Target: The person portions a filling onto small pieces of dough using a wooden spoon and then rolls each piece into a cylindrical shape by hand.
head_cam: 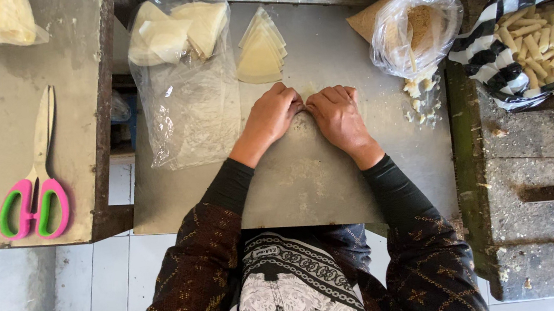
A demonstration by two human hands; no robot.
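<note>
Your left hand (271, 116) and right hand (338, 115) sit knuckles-up near the middle of the grey metal tabletop (307, 180), fingertips meeting, both curled down and pressing on something small and pale between them; it is mostly hidden under your fingers, so it may be a wrapper sheet being rolled, but you cannot tell for sure. Just beyond your hands, toward the far edge of the tabletop, lies a fanned stack of pale triangular wrappers (260, 50). To the left of that stack, a clear plastic bag (188, 110) spreads along the left edge of the tabletop, with more folded pale sheets (176, 31) inside its far end. Near the far right corner stands an open clear bag of brown crumbs (415, 28), and small pale chunks (419, 94) lie scattered on the tabletop just in front of it, close to your right hand. Past the right edge, on a rough concrete ledge (541, 216), a black-and-white striped bag (495, 57) holds a heap of finished pale rolls (545, 38). On a separate surface to the left, well apart from your hands, lie scissors with pink and green handles (35, 183).
</note>
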